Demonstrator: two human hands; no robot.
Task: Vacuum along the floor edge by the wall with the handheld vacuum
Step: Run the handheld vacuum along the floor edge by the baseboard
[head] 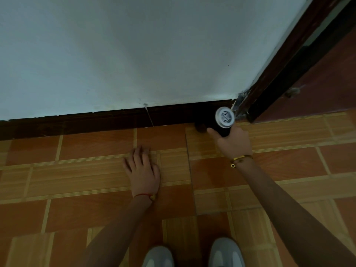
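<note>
Fingers (243, 136) of the right hand (234, 144) wrapped around the dark cylindrical body of the black handheld vacuum (221, 124); thumb lies along its left side. Grip firm, wrist turned so the round white vented end cap (224, 117) faces up toward the camera. Vacuum's front end points down at the floor edge, against the dark brown wooden skirting board (96, 124), close to the corner where the skirting meets the dark wooden door frame (289, 70). Nozzle tip lost in shadow; cannot tell if it touches the tile.

Left hand (143, 170) flat on the floor, palm down, fingers spread and relaxed, holding nothing. It rests on the orange and tan patterned floor tiles (77, 180), well to the left of the vacuum and a little back from the skirting.

Thin red string bracelet (144, 195) on the left wrist. Gold-coloured bracelet (239, 159) with a small ring charm on the right wrist.

Pale blue-white painted wall (134, 54) above the skirting; a small chip and a thin pale line mark the skirting near its middle. Reddish-brown door panel (327, 83) at far right.

Toes of two grey shoes (225, 253) at the bottom edge, pointed toward the wall. Light dim overall.
</note>
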